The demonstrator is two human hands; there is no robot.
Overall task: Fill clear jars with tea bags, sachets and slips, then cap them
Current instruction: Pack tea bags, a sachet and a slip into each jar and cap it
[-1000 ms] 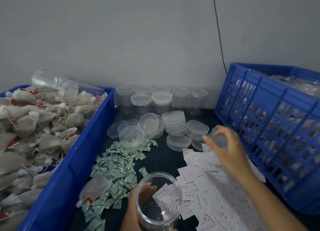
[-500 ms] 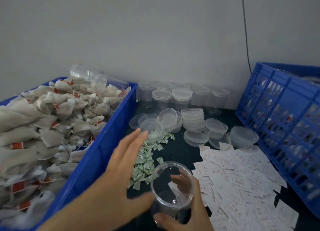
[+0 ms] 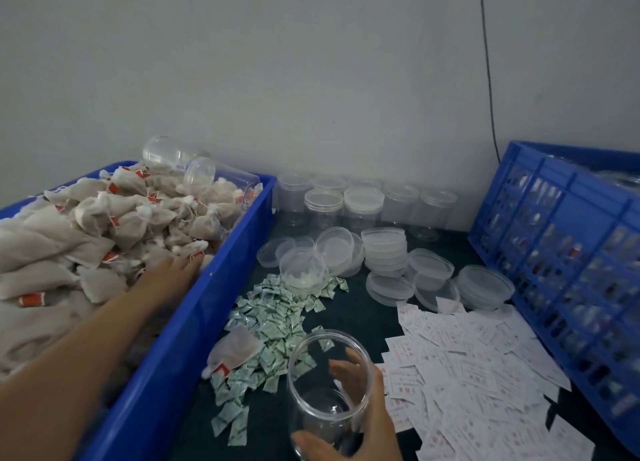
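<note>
No legible txt: red print on slips [image 3: 467, 370] & sachets [image 3: 277, 308] too blurred.

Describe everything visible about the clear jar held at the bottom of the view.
The clear round plastic-looking jar is uncapped and empty. It tilts slightly, mouth up toward the camera, over the dark tabletop, between the small green sachets and the white paper slips. The right hand grips its lower wall; fingers show through it.

I log my left hand [image 3: 173, 275] reaching flat onto the tea bags [image 3: 104, 225] in the blue bin [image 3: 194, 322], right hand [image 3: 363, 426] gripping a clear jar [image 3: 325, 391] between sachets [image 3: 277, 308] and slips [image 3: 478, 367].
</note>
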